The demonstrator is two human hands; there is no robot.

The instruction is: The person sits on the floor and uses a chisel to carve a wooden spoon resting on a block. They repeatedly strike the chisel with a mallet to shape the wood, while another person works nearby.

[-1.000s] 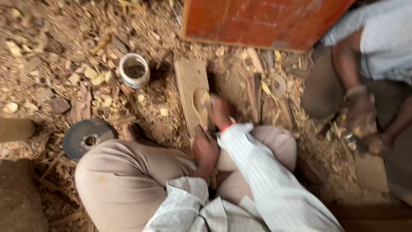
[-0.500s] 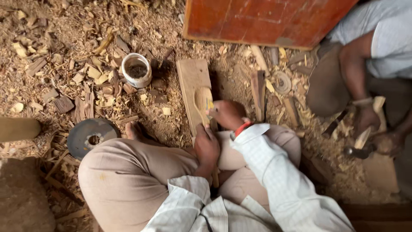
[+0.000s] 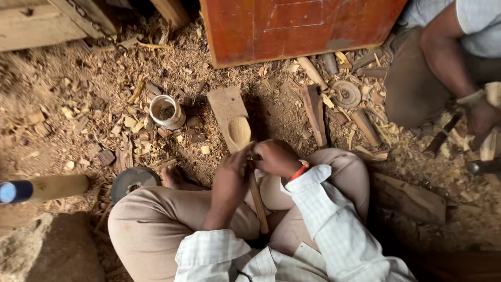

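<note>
Pale wood: an unfinished spoon [image 3: 245,151] lies over the person's lap, its bowl resting on a wooden block [image 3: 225,107] on the chip-strewn floor [image 3: 78,94], its handle running back between the knees. The left hand [image 3: 229,183] has its fingers closed around the handle just below the bowl, steadying it. The right hand [image 3: 275,156] is clenched at the neck of the spoon; it probably grips a small cutting tool, but the tool itself is hidden. This looks like the shaping step, trimming where bowl meets handle. A further cut would call for a firm left grip and short, controlled strokes away from the fingers. A tin can [image 3: 167,111] stands left of the block. A co-worker's hand [image 3: 482,115] works at the far right.
</note>
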